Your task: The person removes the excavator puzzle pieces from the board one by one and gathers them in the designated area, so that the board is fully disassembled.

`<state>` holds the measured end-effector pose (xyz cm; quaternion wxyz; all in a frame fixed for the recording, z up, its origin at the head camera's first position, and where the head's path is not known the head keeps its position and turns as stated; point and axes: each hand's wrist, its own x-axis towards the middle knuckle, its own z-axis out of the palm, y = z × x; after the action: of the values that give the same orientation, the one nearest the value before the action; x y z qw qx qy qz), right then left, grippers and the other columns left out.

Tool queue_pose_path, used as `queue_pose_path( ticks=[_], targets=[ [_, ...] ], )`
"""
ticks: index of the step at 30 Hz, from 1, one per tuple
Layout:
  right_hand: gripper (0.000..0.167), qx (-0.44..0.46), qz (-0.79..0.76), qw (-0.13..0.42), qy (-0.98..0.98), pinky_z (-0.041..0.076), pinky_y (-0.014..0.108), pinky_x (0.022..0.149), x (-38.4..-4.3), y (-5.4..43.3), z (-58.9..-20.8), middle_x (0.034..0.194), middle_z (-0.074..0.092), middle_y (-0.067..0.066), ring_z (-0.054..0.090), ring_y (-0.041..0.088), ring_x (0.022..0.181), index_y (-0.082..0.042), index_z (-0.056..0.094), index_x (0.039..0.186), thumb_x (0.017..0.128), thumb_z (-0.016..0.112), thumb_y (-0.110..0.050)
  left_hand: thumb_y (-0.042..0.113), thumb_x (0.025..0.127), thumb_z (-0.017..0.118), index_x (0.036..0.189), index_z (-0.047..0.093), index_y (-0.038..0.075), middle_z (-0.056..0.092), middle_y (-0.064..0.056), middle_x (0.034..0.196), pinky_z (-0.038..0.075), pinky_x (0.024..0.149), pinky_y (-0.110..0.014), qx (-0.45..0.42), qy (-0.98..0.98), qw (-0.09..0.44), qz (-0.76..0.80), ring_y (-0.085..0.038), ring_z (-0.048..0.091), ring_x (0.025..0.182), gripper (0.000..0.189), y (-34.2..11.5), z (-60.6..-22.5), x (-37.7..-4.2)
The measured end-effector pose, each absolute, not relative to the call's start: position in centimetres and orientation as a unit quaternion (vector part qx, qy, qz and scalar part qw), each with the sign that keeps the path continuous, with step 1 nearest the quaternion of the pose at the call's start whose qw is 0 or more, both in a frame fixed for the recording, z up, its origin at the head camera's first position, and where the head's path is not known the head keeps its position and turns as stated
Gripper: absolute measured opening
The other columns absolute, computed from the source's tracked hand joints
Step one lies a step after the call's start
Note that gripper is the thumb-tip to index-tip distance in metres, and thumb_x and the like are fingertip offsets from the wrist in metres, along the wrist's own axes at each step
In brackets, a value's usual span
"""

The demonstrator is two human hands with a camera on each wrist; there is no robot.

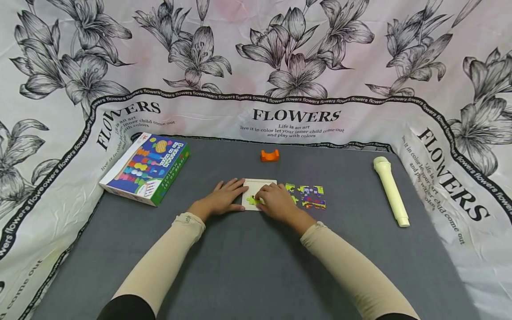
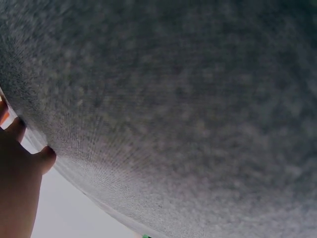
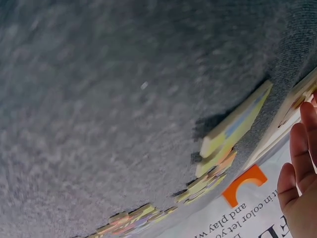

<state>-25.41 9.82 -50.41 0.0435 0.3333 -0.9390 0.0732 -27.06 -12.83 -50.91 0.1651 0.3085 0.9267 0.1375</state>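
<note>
A square, pale wooden puzzle tray (image 1: 260, 182) lies on the grey tabletop in the head view, with a yellow-green puzzle piece (image 1: 252, 201) inside it. Along the tray's left edge rests my left hand (image 1: 222, 198), fingers spread and fairly straight, thumb near the lower corner. My right hand (image 1: 280, 202) reaches over the tray's right half; its bent fingers and thumb pinch at the right end of the yellow-green piece, which they partly cover. Just right of that hand lie several loose, colourful puzzle pieces (image 1: 314, 204), also seen edge-on in the right wrist view.
An orange arched block (image 1: 270, 155) stands behind the tray. At the left lies a blue and green toy box (image 1: 150, 166); at the right, a pale yellow stick with a wider head (image 1: 391, 191). A flower-printed cloth (image 1: 296, 120) rises behind the grey table (image 1: 240, 266).
</note>
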Motion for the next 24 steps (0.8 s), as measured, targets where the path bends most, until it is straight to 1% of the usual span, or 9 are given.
queue_pose_path(
  ticks=[8,12,17,20,24],
  targets=[
    [0.019,0.333,0.079,0.049,-0.938,0.044,0.042,0.079,-25.3,9.7,-50.4,0.108,0.070,0.000,0.061,0.022,0.098,-0.019,0.074,0.104,0.087,0.073,-0.029,0.043,0.095,0.060,0.152,0.032,0.012,0.018,-0.010,0.162,0.009,0.114,-0.064,0.314,0.926,0.153,0.144,-0.033,0.012,0.149,0.071,-12.9,-51.0,-27.0],
    [0.019,0.327,0.074,0.044,-0.941,0.044,0.041,0.082,-24.8,10.4,-50.4,0.109,0.069,0.000,0.060,0.022,0.100,-0.019,0.074,0.104,0.087,0.073,-0.028,0.045,0.095,0.059,0.153,0.031,0.013,0.016,-0.008,0.163,0.008,0.115,-0.063,0.313,0.925,0.163,0.142,-0.031,0.010,0.150,0.072,-12.3,-51.1,-26.9],
    [0.018,0.316,0.067,0.041,-0.945,0.045,0.043,0.088,-24.1,12.1,-49.6,0.108,0.070,0.001,0.060,0.023,0.102,-0.018,0.074,0.104,0.087,0.073,-0.025,0.047,0.094,0.058,0.153,0.031,0.015,0.016,-0.007,0.163,0.009,0.114,-0.064,0.317,0.924,0.164,0.138,-0.031,0.010,0.150,0.072,-11.7,-51.3,-26.9],
    [0.018,0.312,0.072,0.051,-0.946,0.046,0.045,0.087,-23.7,13.6,-48.9,0.106,0.070,0.002,0.061,0.024,0.100,-0.016,0.074,0.103,0.086,0.075,-0.022,0.048,0.094,0.058,0.153,0.031,0.015,0.016,-0.007,0.163,0.009,0.114,-0.064,0.321,0.924,0.158,0.135,-0.032,0.011,0.150,0.073,-11.9,-51.3,-27.0],
    [0.019,0.310,0.072,0.070,-0.946,0.047,0.044,0.083,-23.2,16.2,-48.2,0.105,0.071,0.002,0.061,0.024,0.096,-0.016,0.075,0.103,0.085,0.076,-0.021,0.047,0.094,0.059,0.153,0.031,0.014,0.016,-0.009,0.163,0.009,0.113,-0.065,0.318,0.926,0.153,0.135,-0.033,0.011,0.149,0.073,-12.5,-51.0,-27.1]
  ],
)
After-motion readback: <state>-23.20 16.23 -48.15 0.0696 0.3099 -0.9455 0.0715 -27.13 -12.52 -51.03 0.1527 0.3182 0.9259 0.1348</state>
